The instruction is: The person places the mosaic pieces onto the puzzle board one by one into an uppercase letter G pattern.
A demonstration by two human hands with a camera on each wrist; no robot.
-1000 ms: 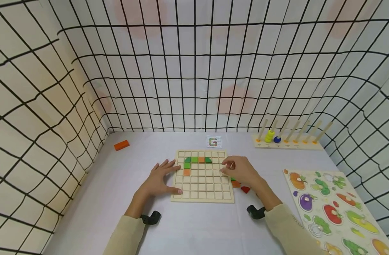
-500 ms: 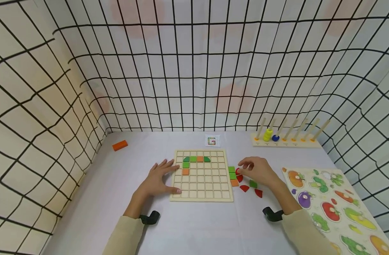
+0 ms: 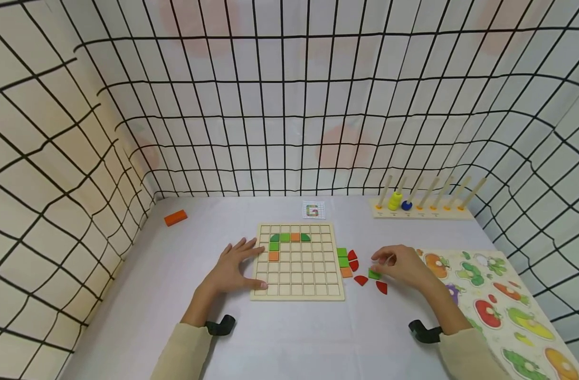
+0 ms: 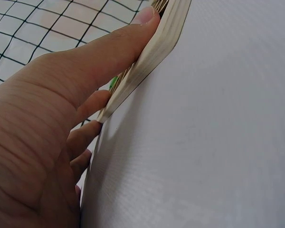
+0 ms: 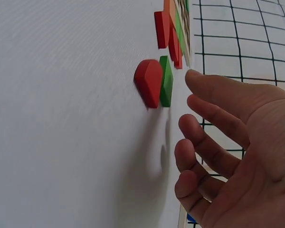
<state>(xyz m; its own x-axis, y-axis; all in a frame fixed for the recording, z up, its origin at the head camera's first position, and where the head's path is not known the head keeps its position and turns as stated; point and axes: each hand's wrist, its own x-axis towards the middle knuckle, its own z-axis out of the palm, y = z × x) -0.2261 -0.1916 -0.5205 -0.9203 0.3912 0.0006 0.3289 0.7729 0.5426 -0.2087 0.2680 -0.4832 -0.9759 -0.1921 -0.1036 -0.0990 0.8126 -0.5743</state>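
A wooden grid board (image 3: 296, 289) lies on the white table, bearing a short run of green and orange tiles (image 3: 285, 237) at its upper left. My left hand (image 3: 232, 269) rests at the board's left edge with fingers spread; in the left wrist view its thumb (image 4: 128, 40) lies over the edge. Above a loose green square tile (image 3: 374, 274) hovers my right hand (image 3: 400, 265), fingers loosely bent. In the right wrist view that hand (image 5: 237, 137) holds nothing, and a gap shows between its fingertips and the green tile (image 5: 166, 81). A red quarter-round tile (image 5: 148, 81) lies beside that tile.
Green squares (image 3: 343, 262), an orange square (image 3: 346, 272) and several red quarter-rounds (image 3: 361, 280) lie right of the board. Behind it is a pattern card (image 3: 314, 210). A peg stand (image 3: 422, 212), a vegetable puzzle (image 3: 503, 306) and an orange block (image 3: 176, 218) stand farther out.
My right hand has moved right from the board's right edge, past the loose tiles, to the green square tile. The left hand keeps its place on the board. The view shifted slightly.
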